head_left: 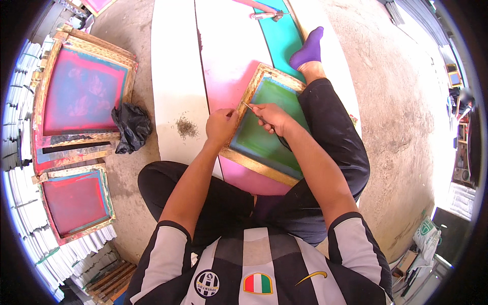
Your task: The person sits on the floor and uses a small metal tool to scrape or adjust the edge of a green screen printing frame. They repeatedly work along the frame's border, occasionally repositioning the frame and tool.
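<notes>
A wooden screen-printing frame (267, 171) with green mesh (272, 129) lies tilted across the board in front of me, its right side against my bent leg. My left hand (221, 126) is closed at the frame's left bar, fingers pressed to the wood. In my right hand (272, 118) is a thin metal-tipped tool (246, 105) with a dark handle, perhaps a screwdriver. Its tip meets the left bar, just above my left hand. Most of the handle is hidden by my fingers.
A heap of small dark bits (187, 127) lies left of the frame. Hand tools (264, 16) rest at the board's far end. More printing frames (84, 91), a black plastic bag (131, 127) and stacked white sheets (23, 198) line the left. My purple-socked foot (308, 49) is beyond the frame.
</notes>
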A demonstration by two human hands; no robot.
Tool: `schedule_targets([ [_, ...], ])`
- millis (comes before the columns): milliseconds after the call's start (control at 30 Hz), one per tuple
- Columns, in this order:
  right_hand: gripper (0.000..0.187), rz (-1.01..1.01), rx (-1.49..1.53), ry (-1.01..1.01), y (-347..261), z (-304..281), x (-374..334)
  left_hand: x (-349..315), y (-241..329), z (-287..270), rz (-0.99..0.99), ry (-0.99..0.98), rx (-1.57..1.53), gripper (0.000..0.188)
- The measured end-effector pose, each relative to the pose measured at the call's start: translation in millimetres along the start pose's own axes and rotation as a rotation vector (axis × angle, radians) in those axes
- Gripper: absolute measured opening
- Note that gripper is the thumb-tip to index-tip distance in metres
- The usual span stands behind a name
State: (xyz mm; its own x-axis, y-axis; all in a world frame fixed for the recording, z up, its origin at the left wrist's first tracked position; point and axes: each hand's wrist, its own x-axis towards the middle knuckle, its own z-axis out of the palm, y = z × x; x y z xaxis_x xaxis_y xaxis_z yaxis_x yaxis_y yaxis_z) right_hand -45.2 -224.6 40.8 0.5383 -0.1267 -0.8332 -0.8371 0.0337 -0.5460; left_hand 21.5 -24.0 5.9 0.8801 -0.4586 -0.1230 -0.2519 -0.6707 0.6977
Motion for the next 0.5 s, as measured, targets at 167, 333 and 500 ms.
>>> schedule_targets([
  [167,0.043,-0.444,-0.424,0.188,14,-2,-7,17,17,10,0.097,0.093,0.055,0.029],
  [333,0.042,-0.506,-0.685,0.343,18,13,-26,28,15,13,0.119,0.07,0.17,0.023],
  [500,0.044,-0.405,-0.802,0.357,9,20,-43,34,8,12,0.164,0.055,0.101,0.021],
])
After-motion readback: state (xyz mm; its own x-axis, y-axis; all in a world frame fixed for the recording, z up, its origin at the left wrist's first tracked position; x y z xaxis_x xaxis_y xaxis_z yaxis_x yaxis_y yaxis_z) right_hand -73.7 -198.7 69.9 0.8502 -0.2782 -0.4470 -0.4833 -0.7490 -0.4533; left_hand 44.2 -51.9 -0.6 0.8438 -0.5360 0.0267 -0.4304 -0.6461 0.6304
